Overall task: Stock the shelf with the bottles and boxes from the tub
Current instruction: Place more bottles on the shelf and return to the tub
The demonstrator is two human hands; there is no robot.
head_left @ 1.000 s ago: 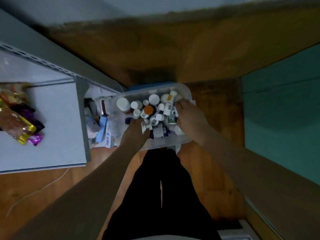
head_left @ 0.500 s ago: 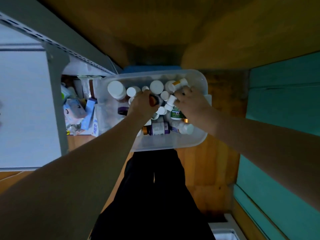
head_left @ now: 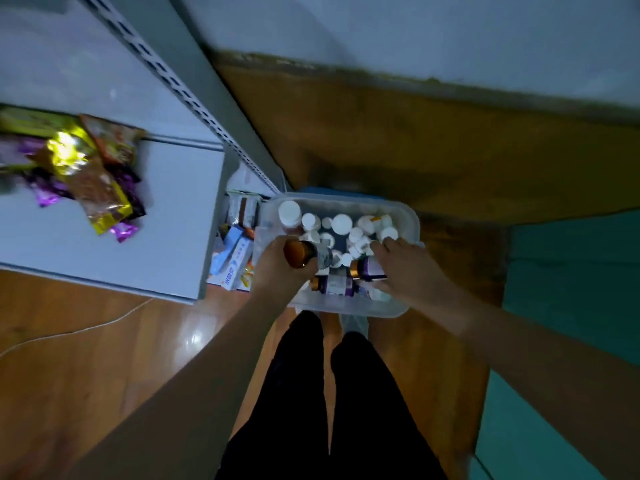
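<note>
Two hands | left hand (head_left: 277,271) grip: amber bottle (head_left: 300,253) | right hand (head_left: 408,268) grip: purple gold-capped bottle (head_left: 367,268) | tub (head_left: 410,220) translucent

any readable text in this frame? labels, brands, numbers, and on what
None legible.
Boxes on the lower shelf: blue print, too blurred to read.
Bottle in the left hand: label blurred.
Purple bottles in the tub: labels blurred.
Snack packets: print unreadable.
</note>
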